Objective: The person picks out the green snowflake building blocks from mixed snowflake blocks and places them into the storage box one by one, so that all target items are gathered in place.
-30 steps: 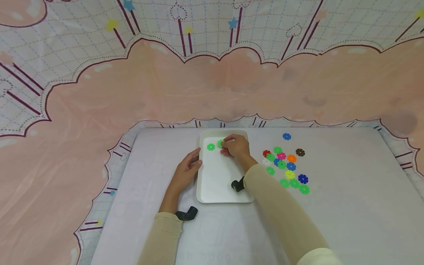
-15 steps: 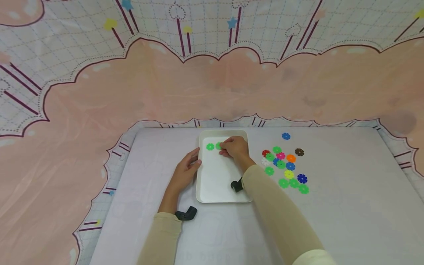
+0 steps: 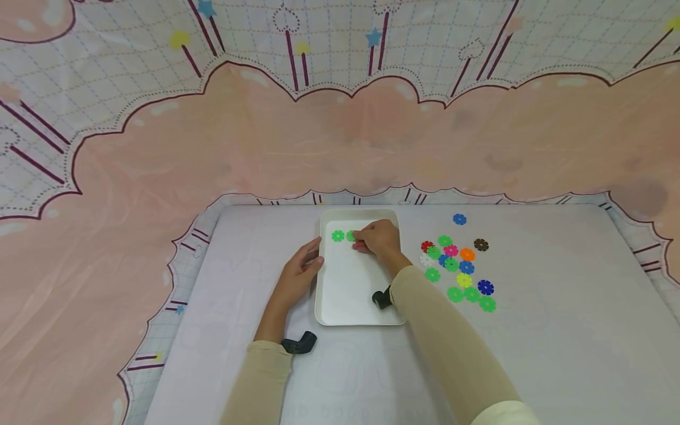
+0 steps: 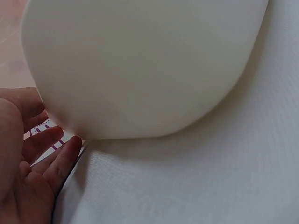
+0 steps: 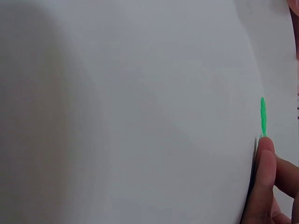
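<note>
Right hand (image 3: 381, 237) over the far part of the white tray (image 3: 350, 289); grip a pinch, thumb and index finger together on the right edge of a green notched disc (image 3: 350, 236), partly hidden by the fingertips. The disc is near the tray's far end, just left of the hand. A second green disc (image 3: 337, 236) lies flat to its left, close beside it, roughly level with it. Right wrist view: a thin green sliver (image 5: 263, 114) seen nearly edge-on at the fingertips; cannot tell which disc.

Left hand (image 3: 296, 274) at the tray's left side. Grip loose, fingers slightly spread; fingertips touch the tray's outer wall near a corner in the left wrist view.

Tray upright on a white-covered table (image 3: 552, 330). To its right, a loose scatter of notched discs: several green, one yellow (image 3: 464, 280), one orange (image 3: 467, 254), one brown (image 3: 481, 244), also pink, red, white and blues. Some overlap. One blue disc (image 3: 460, 219) sits apart at the far side. Beige sleeves; black device (image 3: 300, 342) at the left wrist, another at the right. Pink-and-white patterned cloth (image 3: 319, 136) behind.
</note>
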A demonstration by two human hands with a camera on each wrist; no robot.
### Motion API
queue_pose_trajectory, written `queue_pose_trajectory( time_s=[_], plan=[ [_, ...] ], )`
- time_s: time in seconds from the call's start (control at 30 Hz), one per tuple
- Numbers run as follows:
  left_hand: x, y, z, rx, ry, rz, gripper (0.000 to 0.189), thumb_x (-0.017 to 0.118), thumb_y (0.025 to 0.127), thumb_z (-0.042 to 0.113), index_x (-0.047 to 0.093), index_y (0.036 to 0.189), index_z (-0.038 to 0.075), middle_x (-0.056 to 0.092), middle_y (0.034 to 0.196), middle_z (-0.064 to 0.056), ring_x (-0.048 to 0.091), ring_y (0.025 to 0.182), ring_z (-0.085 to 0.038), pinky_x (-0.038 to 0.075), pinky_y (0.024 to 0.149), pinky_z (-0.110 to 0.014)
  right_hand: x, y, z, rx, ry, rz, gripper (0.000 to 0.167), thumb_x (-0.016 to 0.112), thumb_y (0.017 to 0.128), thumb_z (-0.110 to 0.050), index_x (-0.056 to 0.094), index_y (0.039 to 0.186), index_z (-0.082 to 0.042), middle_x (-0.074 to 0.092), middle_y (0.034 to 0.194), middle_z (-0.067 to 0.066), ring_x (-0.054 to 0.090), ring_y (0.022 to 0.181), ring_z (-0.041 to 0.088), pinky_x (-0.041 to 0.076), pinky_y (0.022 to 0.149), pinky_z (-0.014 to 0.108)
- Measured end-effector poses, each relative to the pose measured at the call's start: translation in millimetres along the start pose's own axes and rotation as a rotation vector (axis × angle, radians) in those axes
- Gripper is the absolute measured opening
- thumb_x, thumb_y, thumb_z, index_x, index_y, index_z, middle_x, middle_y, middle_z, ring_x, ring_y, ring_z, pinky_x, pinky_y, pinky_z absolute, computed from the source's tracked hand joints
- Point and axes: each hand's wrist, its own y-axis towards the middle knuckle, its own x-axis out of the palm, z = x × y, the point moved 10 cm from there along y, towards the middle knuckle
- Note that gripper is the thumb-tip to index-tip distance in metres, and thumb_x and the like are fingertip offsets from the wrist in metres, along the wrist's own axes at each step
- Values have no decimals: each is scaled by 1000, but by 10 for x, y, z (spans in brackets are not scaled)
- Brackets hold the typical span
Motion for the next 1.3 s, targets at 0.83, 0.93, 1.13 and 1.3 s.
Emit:
queue_pose_trajectory(
  time_s=[0.83,0.93,1.13,1.3],
  plan=[
    [-31,135,-301,45,27,32,53,62,103,31,46,154,27,54,152,-10,60,131,-32,54,104,-49,-12,-18,-22,-6,-46,9,18,83,86,-17,71,88,-4,76,72,10,74,58,15,59,57,22],
    [-35,135,-307,43,33,33,53,62,103,31,46,154,28,54,152,-11,61,131,-32,55,104,-48,-10,-24,-33,-19,-53,13,17,83,86,-16,72,87,-4,75,71,9,74,58,14,59,57,22],
    [-49,128,-305,35,18,38,53,63,103,30,47,153,29,54,152,-11,60,132,-33,54,105,-50,-4,-32,-48,-22,-64,9,17,83,87,-17,72,88,-4,76,72,9,73,57,14,59,57,21],
    [-15,56,-136,5,4,22,54,59,105,22,42,156,17,49,155,-17,56,135,-38,51,108,-53,-10,-45,-42,-14,-49,5,18,83,87,-17,71,89,-4,76,75,10,74,59,14,59,58,21]
  ],
)
